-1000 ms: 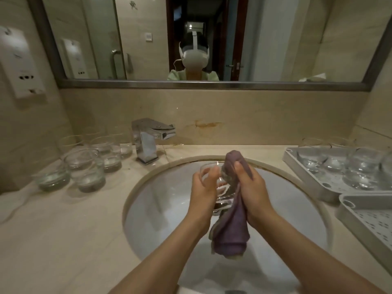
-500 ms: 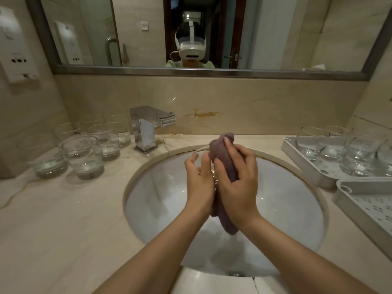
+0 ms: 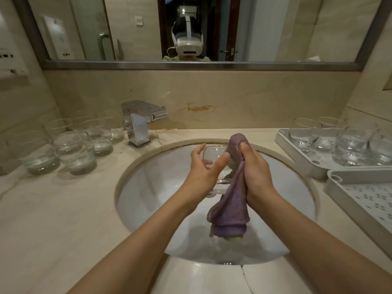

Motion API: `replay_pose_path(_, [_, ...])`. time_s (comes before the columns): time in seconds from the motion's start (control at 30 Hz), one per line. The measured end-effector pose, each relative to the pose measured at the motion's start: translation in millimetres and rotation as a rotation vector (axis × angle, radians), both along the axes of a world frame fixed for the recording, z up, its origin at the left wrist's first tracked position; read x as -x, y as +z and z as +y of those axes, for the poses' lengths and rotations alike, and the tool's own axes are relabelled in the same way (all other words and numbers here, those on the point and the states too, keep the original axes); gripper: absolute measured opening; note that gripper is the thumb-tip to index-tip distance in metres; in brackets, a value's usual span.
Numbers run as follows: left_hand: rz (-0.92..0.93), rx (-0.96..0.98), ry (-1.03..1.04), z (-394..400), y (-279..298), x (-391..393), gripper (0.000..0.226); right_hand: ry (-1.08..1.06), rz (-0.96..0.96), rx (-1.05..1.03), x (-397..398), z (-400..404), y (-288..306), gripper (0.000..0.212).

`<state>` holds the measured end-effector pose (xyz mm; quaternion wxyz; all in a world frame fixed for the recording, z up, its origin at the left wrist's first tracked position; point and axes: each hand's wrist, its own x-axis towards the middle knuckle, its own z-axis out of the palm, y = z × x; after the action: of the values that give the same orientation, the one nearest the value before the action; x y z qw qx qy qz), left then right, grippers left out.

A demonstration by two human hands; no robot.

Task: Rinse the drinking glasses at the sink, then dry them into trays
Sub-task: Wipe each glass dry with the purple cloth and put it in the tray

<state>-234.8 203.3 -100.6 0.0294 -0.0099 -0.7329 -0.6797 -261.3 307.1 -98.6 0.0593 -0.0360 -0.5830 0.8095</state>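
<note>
Our left hand (image 3: 203, 168) cups a clear drinking glass (image 3: 214, 160) above the sink basin (image 3: 148, 187), thumb and fingers spread loosely around its wall rather than clamped tight. Our right hand (image 3: 254, 172) grips a purple cloth (image 3: 231, 204), fingers curled round it, with the top of the cloth bunched against the far right side of the glass and the rest hanging down over the basin. We cannot tell whether the cloth reaches inside the glass. Both forearms come in from the near edge of the counter. At the counter's back edge, just left of the basin, stands a chrome faucet (image 3: 140, 122). Toward the left edge we see a cluster of upright glasses (image 3: 74, 151), some touching. Along the right edge sits a white tray (image 3: 301, 158) holding several glasses, and just in front of it a second perforated tray (image 3: 360, 198). A mirror (image 3: 275, 28) hangs above the backsplash.
</note>
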Motion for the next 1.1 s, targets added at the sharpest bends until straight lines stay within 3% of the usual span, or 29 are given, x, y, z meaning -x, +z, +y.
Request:
replay_pose_path(0.13, [0.084,-0.164,0.163,-2.8,1.1,4.1,0.058,0.028,0.221,-0.208,-5.8,-1.7,2.2,0.034])
replay_pose_path(0.23, [0.027,-0.418,0.254,-2.4,1.6,6.4,0.04,-0.068,0.517,-0.55,-13.4,-12.3,-8.6,0.043])
replay_pose_path(0.33, [-0.02,-0.432,0.326,0.6,-4.1,7.2,0.035,-0.192,0.696,-0.817,-13.2,-28.7,-29.6,0.054])
replay_pose_path(0.5, [0.075,-0.332,0.273,6.4,-4.1,6.3,0.041,-0.202,0.655,-0.484,-1.0,-23.9,-21.5,0.035])
replay_pose_path(0.63, [0.119,-0.246,0.187,9.0,-6.2,2.5,0.05,-0.006,0.287,-0.133,2.4,-10.7,-11.3,0.014])
replay_pose_path(0.73, [0.087,-0.188,0.097,8.3,-7.0,3.1,0.056,0.063,0.12,0.032,4.1,-1.6,-2.0,0.014])
replay_pose_path(0.83, [0.023,-0.056,0.035,4.6,-5.9,2.8,0.063,0.014,0.109,-0.053,3.9,-0.8,-1.4,0.01])
replay_pose_path(0.93, [0.065,-0.005,0.105,1.3,-5.9,1.8,0.071,0.008,0.142,-0.113,-0.1,-3.0,1.7,0.009])
replay_pose_path(1.0, [0.107,-0.077,0.171,-1.7,-5.0,4.4,0.063,0.001,0.256,-0.222,-6.4,-6.3,2.1,0.011])
replay_pose_path(1.1, [0.035,-0.296,0.236,-2.6,-2.8,6.2,0.045,-0.104,0.591,-0.642,-15.1,-12.5,-10.1,0.042])
